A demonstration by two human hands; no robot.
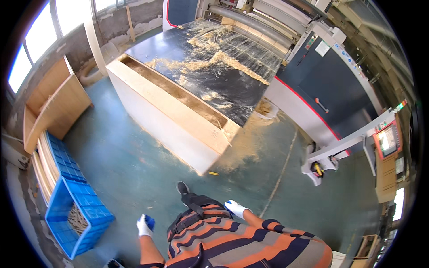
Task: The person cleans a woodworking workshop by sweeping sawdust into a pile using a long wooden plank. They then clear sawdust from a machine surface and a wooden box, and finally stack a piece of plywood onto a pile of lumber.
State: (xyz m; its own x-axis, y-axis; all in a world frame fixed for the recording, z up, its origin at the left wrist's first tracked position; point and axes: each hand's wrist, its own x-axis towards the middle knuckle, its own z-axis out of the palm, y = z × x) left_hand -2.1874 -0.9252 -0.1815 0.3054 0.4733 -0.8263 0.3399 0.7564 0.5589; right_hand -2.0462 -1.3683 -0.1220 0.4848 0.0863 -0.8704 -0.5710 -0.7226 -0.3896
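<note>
Sawdust lies over the green workshop floor (134, 152) and drifts across the dark machine bed (210, 62), which carries a pale wooden panel (174, 111) along its near edge. At the person's left stands a blue plastic crate (76, 214) with wood pieces inside. Both gloved hands hang low beside the striped shirt (237, 241). The left hand (144, 225) is closed around a small blue object (150, 221), too small to identify, held just beside the hip and near the crate. The right hand (237, 208) hangs slack and loosely curled, holding nothing visible, well apart from the machine. One shoe (182, 187) points toward the panel, so the person seems to be walking between stations. Any next reach would mean closing the gap to the crate or the bed.
</note>
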